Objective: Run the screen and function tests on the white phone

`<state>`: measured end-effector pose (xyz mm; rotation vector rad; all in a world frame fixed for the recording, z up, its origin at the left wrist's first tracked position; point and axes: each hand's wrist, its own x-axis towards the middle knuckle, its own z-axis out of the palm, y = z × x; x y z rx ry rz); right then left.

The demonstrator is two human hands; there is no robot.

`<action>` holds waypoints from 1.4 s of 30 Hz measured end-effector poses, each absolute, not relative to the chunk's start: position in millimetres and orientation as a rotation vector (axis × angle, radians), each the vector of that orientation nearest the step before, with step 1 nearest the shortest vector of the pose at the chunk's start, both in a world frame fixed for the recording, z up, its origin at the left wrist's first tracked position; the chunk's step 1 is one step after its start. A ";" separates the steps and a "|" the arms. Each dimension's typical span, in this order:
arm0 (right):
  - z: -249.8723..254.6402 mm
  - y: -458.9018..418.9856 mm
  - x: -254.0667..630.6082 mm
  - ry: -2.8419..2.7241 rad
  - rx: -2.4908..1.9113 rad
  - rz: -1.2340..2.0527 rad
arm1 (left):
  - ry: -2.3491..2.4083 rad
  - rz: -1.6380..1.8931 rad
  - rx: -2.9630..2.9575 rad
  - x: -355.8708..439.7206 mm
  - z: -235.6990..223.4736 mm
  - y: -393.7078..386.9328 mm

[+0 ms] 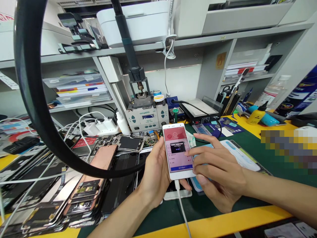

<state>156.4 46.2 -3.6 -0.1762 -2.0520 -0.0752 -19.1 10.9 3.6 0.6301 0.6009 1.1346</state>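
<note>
A white smartphone [182,168] is held upright, its lit screen facing me with a pinkish-red page and a dark pop-up box. My left hand [155,177] is closed around it from the left and behind. A white charging cable [181,206] is plugged into its bottom edge and runs down toward me. Over the right side of the screen hovers my right hand [219,170], fingers apart and holding nothing; one fingertip is at the screen near the pop-up, but whether it touches I cannot tell. Beneath the held phone lies another white-edged phone [169,197].
Stacked phone screens and parts [91,172] cover the left. A thick black hose [29,99] loops across the left foreground. Behind stands a grey hot-air station [148,117], with a flat heating plate [201,109] beside it. A yellow bottle [257,115] stands at the right.
</note>
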 end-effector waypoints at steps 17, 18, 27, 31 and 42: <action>-2.9 46.3 156.8 -2.057 -0.181 -0.098 | 0.580 1.121 0.650 -18.8 3.8 9.6; -2.9 46.3 156.8 -2.059 -0.185 -0.100 | 0.584 1.126 0.645 -18.5 4.4 9.6; -3.6 46.2 156.4 -2.068 -0.190 -0.102 | 0.574 1.095 0.667 -19.1 1.9 11.8; -2.5 45.5 156.7 -2.068 -0.190 -0.105 | 0.571 1.087 0.669 -19.9 1.5 10.8; -3.5 45.8 157.1 -2.064 -0.197 -0.115 | 0.585 1.094 0.683 -19.6 1.7 11.2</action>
